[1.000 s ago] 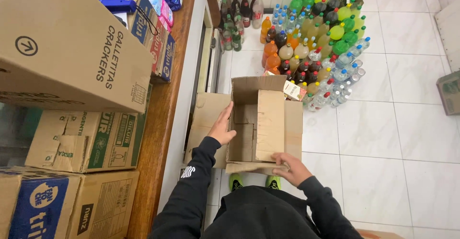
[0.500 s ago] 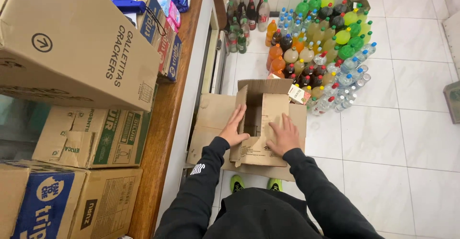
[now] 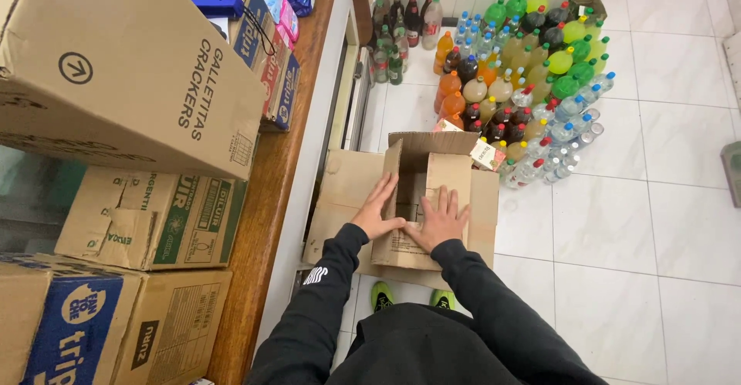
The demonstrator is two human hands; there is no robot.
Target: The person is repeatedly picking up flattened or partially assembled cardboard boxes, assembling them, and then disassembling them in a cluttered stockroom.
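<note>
While the box (image 3: 432, 200) is standing open on the floor (image 3: 617, 223), left hand (image 3: 378, 211) and right hand (image 3: 441, 219) are pressing its flaps inward, fingers spread flat, gripping nothing; closing looks partly done, far flaps still up.

1. The open cardboard box (image 3: 432, 200) is plain brown.
2. The sleeves (image 3: 471, 292) are black; the shoes (image 3: 382, 296) are bright green.
3. The bottles (image 3: 525, 68) hold green, orange, dark brown and clear contents, with some red and blue caps.
4. The floor tiles (image 3: 656, 200) are white.
5. The counter (image 3: 270, 200) is reddish-brown wood.
6. The stacked cartons (image 3: 116, 68) are brown; one carton (image 3: 62, 331) bears a blue panel.
</note>
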